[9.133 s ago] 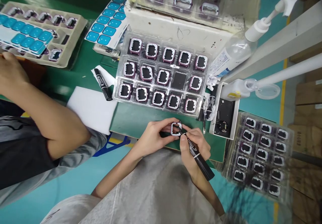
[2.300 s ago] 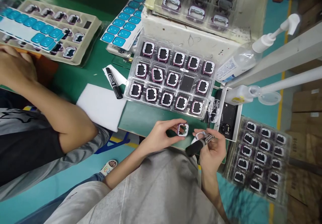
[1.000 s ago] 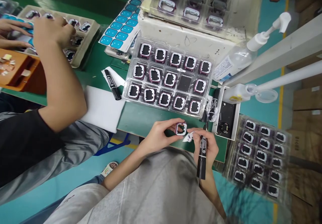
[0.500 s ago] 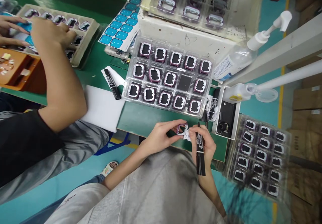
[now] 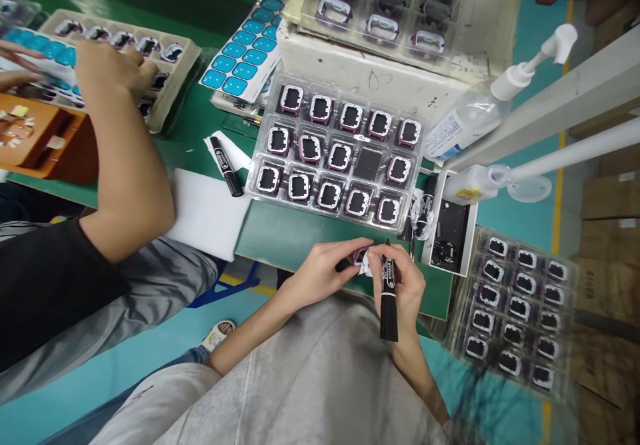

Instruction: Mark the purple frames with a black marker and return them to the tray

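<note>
Left forearm angles up from the lower left, and the left hand [image 5: 325,268] has its thumb and fingers in a sort of C, pinching a purple-and-white watch case frame [image 5: 357,256] at the tips. Right hand [image 5: 403,275] is curled, pinching a scrap of white tissue [image 5: 367,270] up against the frame, with a black marker [image 5: 389,298] tucked in the same grip, thick end toward the lap. So the frame's right between both hands, partly hidden, on the wearer's side of the clear plastic tray [image 5: 369,164].
</note>
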`<state>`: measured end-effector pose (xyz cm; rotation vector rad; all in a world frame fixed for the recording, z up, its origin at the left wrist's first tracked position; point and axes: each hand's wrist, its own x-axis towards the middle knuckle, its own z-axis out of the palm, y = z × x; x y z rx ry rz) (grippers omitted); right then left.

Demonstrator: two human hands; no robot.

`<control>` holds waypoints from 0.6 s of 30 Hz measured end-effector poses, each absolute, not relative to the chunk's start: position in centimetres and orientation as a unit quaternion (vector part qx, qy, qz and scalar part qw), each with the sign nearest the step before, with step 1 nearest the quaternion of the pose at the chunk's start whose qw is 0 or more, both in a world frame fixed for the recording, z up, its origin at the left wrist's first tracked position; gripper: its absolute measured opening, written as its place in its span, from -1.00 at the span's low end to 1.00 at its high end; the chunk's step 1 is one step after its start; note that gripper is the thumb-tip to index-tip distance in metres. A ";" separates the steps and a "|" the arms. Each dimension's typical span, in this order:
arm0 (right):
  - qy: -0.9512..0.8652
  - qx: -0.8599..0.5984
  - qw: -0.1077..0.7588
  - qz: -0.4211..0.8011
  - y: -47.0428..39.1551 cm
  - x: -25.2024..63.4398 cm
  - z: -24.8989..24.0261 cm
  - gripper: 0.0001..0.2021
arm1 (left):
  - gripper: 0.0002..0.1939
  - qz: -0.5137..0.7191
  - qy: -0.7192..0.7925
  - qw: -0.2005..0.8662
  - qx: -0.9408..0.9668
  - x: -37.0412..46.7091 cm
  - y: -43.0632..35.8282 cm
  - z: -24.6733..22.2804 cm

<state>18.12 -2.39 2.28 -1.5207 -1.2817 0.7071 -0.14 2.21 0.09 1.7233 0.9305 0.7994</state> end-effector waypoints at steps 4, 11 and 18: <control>-0.529 -0.631 0.488 0.289 -2.4 18.1 2.4 -0.93 | -0.56 0.341 0.371 0.490 0.711 -0.2 2.2 0.2; -0.534 -0.631 0.488 0.279 -2.3 18.0 2.1 -0.92 | -0.57 0.349 0.358 0.484 0.719 -0.1 2.3 0.3; -0.509 -0.662 0.478 0.274 -2.6 18.4 2.2 -0.84 | -0.60 0.349 0.378 0.492 0.702 -0.1 2.2 0.3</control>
